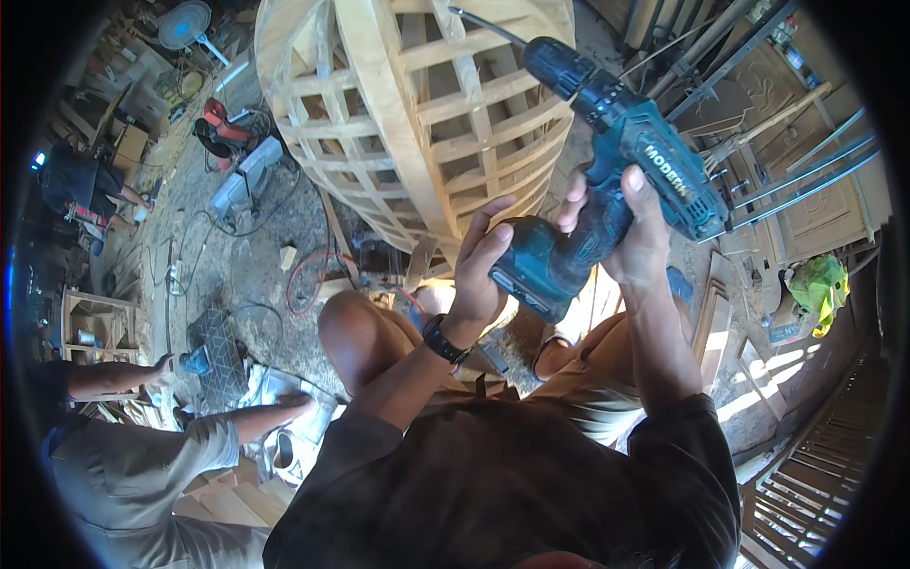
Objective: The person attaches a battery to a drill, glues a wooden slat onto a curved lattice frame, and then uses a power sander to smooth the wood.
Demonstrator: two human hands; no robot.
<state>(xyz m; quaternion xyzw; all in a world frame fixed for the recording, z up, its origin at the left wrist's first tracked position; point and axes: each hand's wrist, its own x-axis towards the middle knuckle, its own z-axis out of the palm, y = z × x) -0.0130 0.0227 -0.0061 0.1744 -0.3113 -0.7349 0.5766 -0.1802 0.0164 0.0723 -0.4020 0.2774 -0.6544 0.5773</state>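
Observation:
A teal and black cordless drill is held up in front of me, its long thin bit angled toward the upper left. My right hand wraps around the drill's handle, thumb along the near side. At the battery end of the handle, my left hand grips the block with thumb and fingers; a dark watch circles that wrist. Beyond the drill stands a curved lattice frame of pale wood, with broad ribs crossed by narrow slats. The bit tip appears over the frame, but whether it touches the wood I cannot tell.
On the left, a co-worker's hand is beside a dark patterned bag. Another person is farther back. A red power tool, cables and an orange hose lie on the floor. Carved wooden panels lean at right.

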